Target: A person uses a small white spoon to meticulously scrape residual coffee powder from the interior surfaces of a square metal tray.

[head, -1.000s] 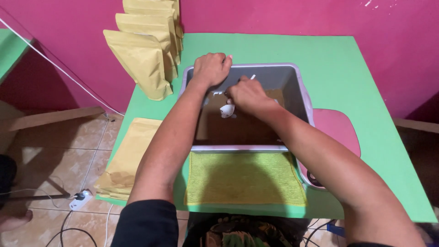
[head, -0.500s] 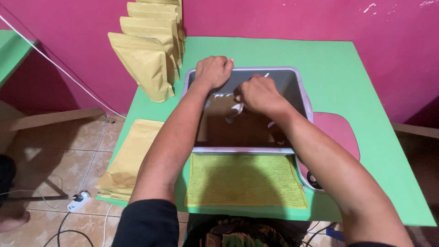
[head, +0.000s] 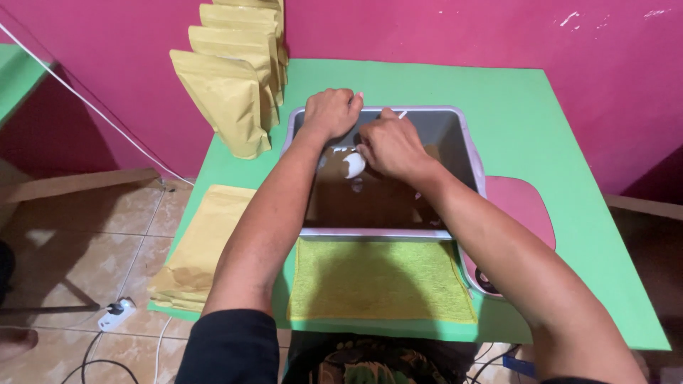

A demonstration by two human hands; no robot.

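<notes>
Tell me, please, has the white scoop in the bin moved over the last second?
Yes. The white scoop, held by the right hand, has shifted up towards the gray bin's far rim, nearer the left hand.

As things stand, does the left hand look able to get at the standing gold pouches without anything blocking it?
Probably yes. The left hand rests on the grey tub's far-left rim, and the pouches stand just to its left on the green table, with nothing between them.
</notes>
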